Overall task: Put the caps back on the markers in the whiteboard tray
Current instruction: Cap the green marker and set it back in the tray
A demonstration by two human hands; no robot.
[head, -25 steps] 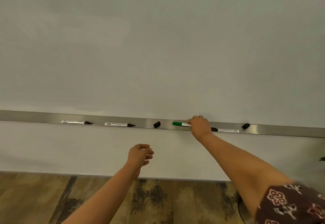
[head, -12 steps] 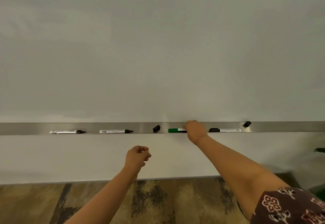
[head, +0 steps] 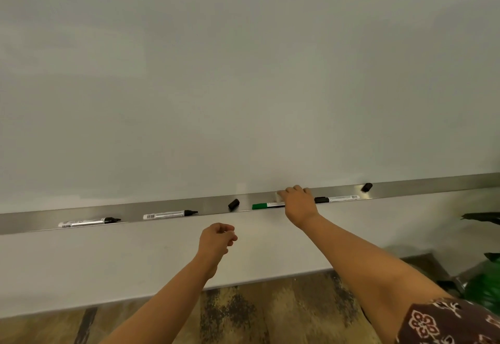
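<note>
Head view: your right hand (head: 299, 204) rests on the whiteboard tray (head: 422, 189), its grip closed over the white end of the green marker (head: 266, 205). Your left hand (head: 216, 241), at 7 o'clock from it, hangs loosely curled and empty. A black cap (head: 233, 204) lies at the marker's 9 o'clock.

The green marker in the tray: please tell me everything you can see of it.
The green marker lies flat along the metal tray, lengthwise, at the front edge. Its left part is solid green and looks like plastic; next comes a white barrel with small print too fine to read. Whether the green part is a cap cannot be told. The right hand covers its right end, so that end is hidden. A loose black cap lies apart to its left, not touching it.
</note>
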